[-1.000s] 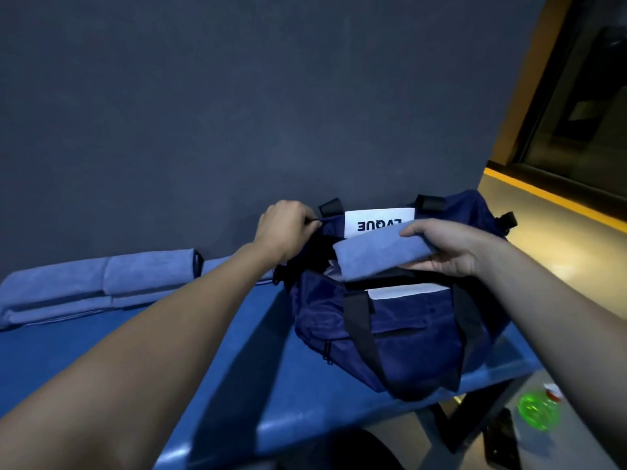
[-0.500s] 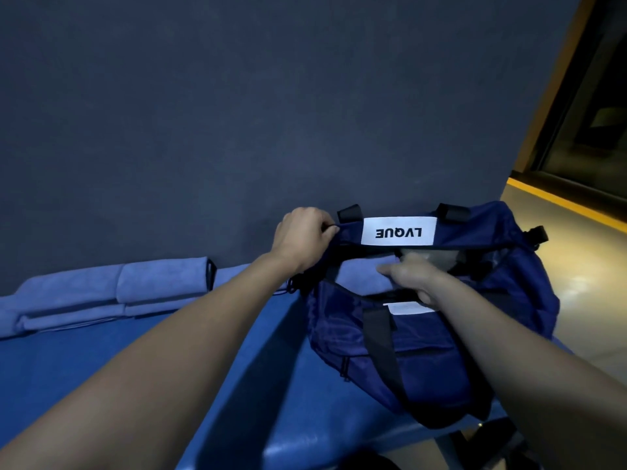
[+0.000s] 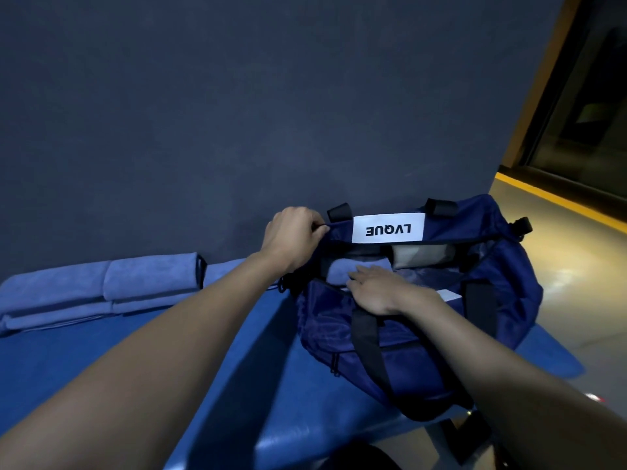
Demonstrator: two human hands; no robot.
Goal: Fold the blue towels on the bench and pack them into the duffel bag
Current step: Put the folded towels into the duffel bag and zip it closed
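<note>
A navy duffel bag with a white label stands open on the blue bench. My left hand grips the far rim of the bag's opening at its left end and holds it up. A folded blue towel lies inside the opening. My right hand rests on that towel with its fingers stretched flat. Another folded blue towel lies on the bench to the left, against the wall.
A dark wall rises directly behind the bench. The bench ends just right of the bag, with pale floor and a yellow line beyond. Black bag straps hang over the near side.
My right hand carried the folded towel from above the bag down into the opening and now lies flat on it. My left hand kept hold of the rim.
</note>
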